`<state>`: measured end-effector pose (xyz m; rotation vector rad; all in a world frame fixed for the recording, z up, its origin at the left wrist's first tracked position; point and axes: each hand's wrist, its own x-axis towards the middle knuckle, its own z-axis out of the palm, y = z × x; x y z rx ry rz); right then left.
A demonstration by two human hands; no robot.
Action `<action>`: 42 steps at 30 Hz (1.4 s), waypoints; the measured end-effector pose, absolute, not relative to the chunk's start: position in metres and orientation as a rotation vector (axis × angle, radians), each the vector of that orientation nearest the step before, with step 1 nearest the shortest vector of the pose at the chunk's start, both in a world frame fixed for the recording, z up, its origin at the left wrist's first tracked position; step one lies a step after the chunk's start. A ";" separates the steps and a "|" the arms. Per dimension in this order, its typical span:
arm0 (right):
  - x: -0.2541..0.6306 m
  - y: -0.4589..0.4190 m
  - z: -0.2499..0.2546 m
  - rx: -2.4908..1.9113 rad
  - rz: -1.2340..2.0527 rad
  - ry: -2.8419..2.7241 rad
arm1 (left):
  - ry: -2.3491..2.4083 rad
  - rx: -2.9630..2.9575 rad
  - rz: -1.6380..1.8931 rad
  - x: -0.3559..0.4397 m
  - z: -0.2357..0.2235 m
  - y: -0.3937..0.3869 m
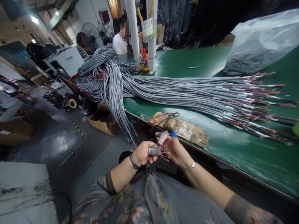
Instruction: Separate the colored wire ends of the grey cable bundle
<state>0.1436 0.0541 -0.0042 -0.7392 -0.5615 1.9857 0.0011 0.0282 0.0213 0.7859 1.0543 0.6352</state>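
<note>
My left hand [143, 154] is closed in a pinch, its thumb wrapped in a grey covering. Thin coloured wire ends [165, 156] with bare copper tips stick out from its fingers toward the right; the rest of that cable is hidden by the hand. Beside them my right hand [176, 151] has its fingers apart, with blue tape on one tip and a pale wrap on another, slightly blurred. It seems to hold nothing. Just beyond both hands, a worn wooden block [187, 130] with red and black leads lies at the bench edge.
Many grey cables [163, 88] stretch across the green bench [233, 155], stripped ends to the right, with some hanging over the front edge. A clear plastic bag [261, 43] stands at back right. A cardboard box [104, 121] sits below. Another person [120, 40] is behind the posts.
</note>
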 end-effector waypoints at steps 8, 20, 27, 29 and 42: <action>0.144 0.051 0.000 -0.762 1.901 -0.506 | 1.098 0.684 0.804 0.005 0.023 0.010; 0.142 0.047 0.007 -0.827 1.918 -0.570 | 1.136 0.564 0.969 0.018 0.023 0.011; 0.142 0.049 -0.002 -0.826 1.869 -0.579 | 1.164 0.562 0.925 0.020 0.019 0.013; 0.142 0.049 -0.002 -0.828 1.879 -0.569 | 1.165 0.570 0.912 0.021 0.019 0.013; 0.145 0.048 0.002 -0.806 1.904 -0.529 | 1.135 0.615 0.920 0.015 0.024 0.002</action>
